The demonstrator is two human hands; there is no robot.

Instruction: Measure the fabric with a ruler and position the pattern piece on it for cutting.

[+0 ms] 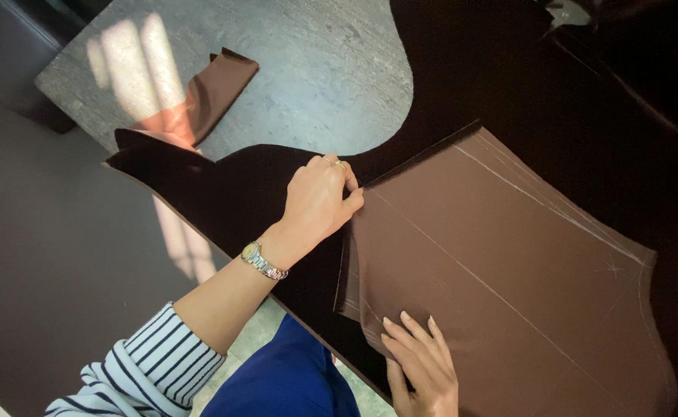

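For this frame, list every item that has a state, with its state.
Left hand: fingers pinching the brown panel's corner.
Right hand: flat, pressing the panel's near edge.
Brown fabric panel: spread flat, chalk-lined.
Dark fabric: spread underneath.
Brown scrap: crumpled, apart on the table.

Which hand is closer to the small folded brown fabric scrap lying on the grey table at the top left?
Left. The left hand pinches the corner of the brown fabric panel, below and right of the scrap. The right hand lies flat on the panel's lower edge, farther away.
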